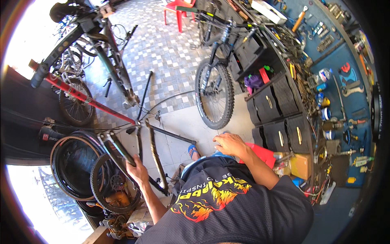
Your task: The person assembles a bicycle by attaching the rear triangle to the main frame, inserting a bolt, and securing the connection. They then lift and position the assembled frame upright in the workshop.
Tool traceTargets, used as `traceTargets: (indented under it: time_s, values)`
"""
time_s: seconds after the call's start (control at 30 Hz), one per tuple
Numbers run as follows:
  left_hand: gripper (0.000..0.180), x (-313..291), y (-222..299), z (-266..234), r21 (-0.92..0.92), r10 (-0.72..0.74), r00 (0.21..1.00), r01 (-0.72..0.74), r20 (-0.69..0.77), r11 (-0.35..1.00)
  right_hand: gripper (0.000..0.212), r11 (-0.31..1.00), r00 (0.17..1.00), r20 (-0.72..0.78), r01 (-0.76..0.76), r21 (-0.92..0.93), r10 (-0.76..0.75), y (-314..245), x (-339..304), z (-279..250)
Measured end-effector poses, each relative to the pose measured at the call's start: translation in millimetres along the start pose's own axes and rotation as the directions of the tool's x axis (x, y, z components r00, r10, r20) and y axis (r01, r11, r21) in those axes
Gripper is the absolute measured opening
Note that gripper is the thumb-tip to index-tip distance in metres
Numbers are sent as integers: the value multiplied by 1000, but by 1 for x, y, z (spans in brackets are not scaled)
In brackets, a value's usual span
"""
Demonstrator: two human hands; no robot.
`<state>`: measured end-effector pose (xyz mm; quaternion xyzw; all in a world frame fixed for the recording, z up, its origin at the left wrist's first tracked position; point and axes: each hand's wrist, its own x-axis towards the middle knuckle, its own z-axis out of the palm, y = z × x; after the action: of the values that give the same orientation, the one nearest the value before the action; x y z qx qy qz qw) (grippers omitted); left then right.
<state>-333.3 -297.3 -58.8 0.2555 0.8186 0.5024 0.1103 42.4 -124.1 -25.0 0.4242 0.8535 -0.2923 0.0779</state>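
My left hand point(138, 171) is closed around a dark tube of a bicycle rear triangle point(120, 148), whose long arms reach down beside my body. Close by, a red pole point(93, 103) runs down to black stand legs point(172, 136) spread over the floor. In front of my waist is my right hand point(229, 144), its fingers loosely bent and apart, with nothing visible in them. A dark green bicycle frame point(107, 61) hangs from a clamp at the upper left.
Tyres and wheels point(75, 166) lean at my left. A bicycle's front wheel point(214, 94) stands ahead, next to black drawers point(284, 95). A tool-covered workbench point(321, 44) runs along the right. A red chair point(176, 12) stands far off; a red object point(260, 154) lies by my right arm.
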Motion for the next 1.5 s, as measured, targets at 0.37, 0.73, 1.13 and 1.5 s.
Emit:
traceTargets:
  time_s: [0.37,0.73,1.13,1.5]
  values:
    - [30,-60,40,0,96,-55,971,34,233,995,39,967,965,-66,250,-45,-253,-28,42,-18]
    - [33,-71,121,-6,49,154,854,-205,497,978,70,955,898,-346,297,15,-274,-33,61,-27]
    - [29,-98,133,2,32,190,760,-266,622,963,76,916,955,-296,97,389,25,30,44,-5]
    - [28,-116,131,22,-79,287,749,-300,597,951,78,547,979,-159,62,835,131,62,22,20]
